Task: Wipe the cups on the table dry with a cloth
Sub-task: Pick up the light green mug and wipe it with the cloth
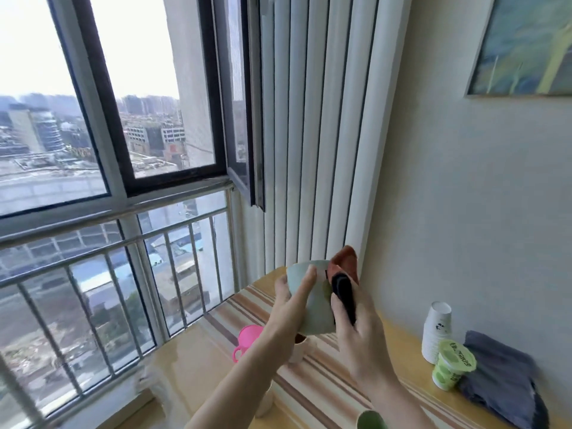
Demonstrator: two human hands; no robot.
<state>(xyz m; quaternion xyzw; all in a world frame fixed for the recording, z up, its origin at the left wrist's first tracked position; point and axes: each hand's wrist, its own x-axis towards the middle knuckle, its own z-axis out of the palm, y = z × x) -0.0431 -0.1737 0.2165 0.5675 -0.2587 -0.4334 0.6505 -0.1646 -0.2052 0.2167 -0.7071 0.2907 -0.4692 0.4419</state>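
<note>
My left hand [291, 308] holds a pale green cup [312, 301] tilted in the air above the table, fingers wrapped round its side. My right hand [359, 329] presses a cloth [343, 274] against the cup's right side; the cloth shows a rust-red part on top and a dark part under my fingers. On the table below stand a pink cup [247, 335] with a handle, a beige cup [301, 348] partly hidden by my left wrist, and a green cup [371, 421] cut off by the bottom edge.
The wooden table [402, 335] carries a striped runner [312, 388]. At the right are a stack of white paper cups [435, 329], a sealed green-lidded tub [452, 366] and a folded grey cloth [501, 382]. Window railing at left, curtain behind, wall at right.
</note>
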